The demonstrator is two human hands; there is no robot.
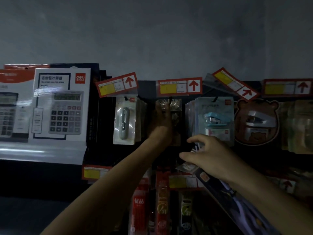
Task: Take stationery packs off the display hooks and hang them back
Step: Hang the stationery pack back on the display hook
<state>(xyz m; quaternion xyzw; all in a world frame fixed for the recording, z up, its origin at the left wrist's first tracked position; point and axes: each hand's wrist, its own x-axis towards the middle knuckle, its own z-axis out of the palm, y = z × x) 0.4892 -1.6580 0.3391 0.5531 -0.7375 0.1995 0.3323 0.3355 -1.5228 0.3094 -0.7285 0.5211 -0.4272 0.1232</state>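
My left hand [161, 116] reaches up to a clear pack of metal clips [176, 106] hanging on the top row of hooks. Its fingers lie stretched up over the pack's left front; the thumb is hidden in the dim light. Lower and to the right, my right hand [208, 158] grips a long dark stationery pack [225, 190], which slants down to the right in front of the lower row. A grey clip pack [124, 121] hangs left of my left hand. A blue mini stapler pack [215, 119] hangs to its right.
Two boxed calculators [62, 106] stand on a shelf at the left. A bear-shaped stapler pack [256, 122] hangs at the right. Red and yellow price tags [179, 86] with arrows run above the hooks. Red pen packs [162, 200] hang in the lower row. Behind is a grey wall.
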